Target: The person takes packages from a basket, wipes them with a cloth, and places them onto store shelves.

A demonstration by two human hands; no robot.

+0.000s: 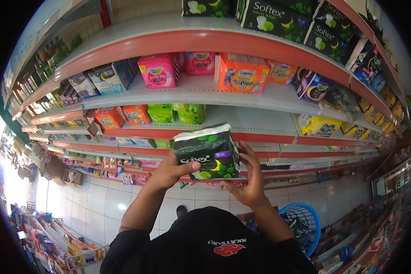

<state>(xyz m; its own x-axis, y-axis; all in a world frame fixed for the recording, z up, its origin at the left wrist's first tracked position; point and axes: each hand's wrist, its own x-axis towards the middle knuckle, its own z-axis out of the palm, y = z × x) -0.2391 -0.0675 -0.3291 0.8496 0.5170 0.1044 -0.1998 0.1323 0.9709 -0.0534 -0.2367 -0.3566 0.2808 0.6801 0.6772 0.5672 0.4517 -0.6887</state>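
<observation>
A dark green Softex pack of sanitary pads (205, 150) is held up in front of the shelves, slightly tilted, its white-edged top away from me. My left hand (176, 169) grips its left side, the thumb lying across the front. At the right side, my right hand (248, 174) has its fingers spread around the pack's edge; whether it bears any weight is hard to tell. Behind the pack runs a grey shelf (245, 118) with a red front edge. More dark Softex packs (275, 20) stand on the upper shelf.
Pink packs (159, 72) and an orange Charm pack (244, 75) sit on the shelf above. Green packs (191, 113) and a yellow pack (318, 125) stand lower. A blue plastic basket (315, 226) holding dark packs is on the tiled floor at my right. Another shelf rack (65, 239) stands behind me.
</observation>
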